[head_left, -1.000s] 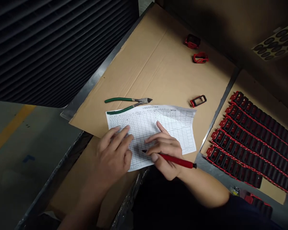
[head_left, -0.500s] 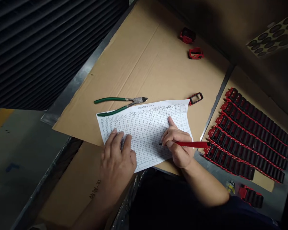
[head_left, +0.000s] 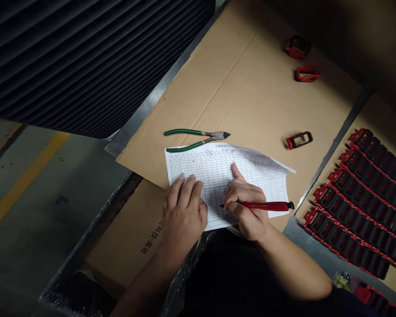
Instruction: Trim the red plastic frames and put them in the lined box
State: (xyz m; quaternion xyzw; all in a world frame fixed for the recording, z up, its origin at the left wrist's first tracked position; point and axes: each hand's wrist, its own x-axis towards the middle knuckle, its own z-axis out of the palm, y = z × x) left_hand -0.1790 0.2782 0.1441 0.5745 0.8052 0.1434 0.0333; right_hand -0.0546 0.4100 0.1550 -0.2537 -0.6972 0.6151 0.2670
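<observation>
A printed form (head_left: 214,169) with a fine grid lies on the cardboard, its upper right corner curling up. My left hand (head_left: 185,211) rests flat on the form's lower left part, fingers spread a little, holding nothing. In my right hand (head_left: 247,204) is a red pen (head_left: 267,206), gripped between thumb and fingers with its dark tip at the sheet, right of the left hand. Whether the tip touches the paper I cannot tell. Diagonal cutters (head_left: 214,135) with green handles lie at the form's top edge, one handle over the sheet.
Cardboard (head_left: 237,101) covers the table. A red-and-black frame (head_left: 299,140) lies beyond the form, with two more red parts (head_left: 308,73) farther back. Rows of red-and-black parts (head_left: 359,202) stand at the right. A box (head_left: 119,237) is below the table's near left edge.
The view has swung left, so the scene sits farther right. My right hand with the pen has moved left across the form. The form's upper right corner has curled up, away from the red-and-black frame.
</observation>
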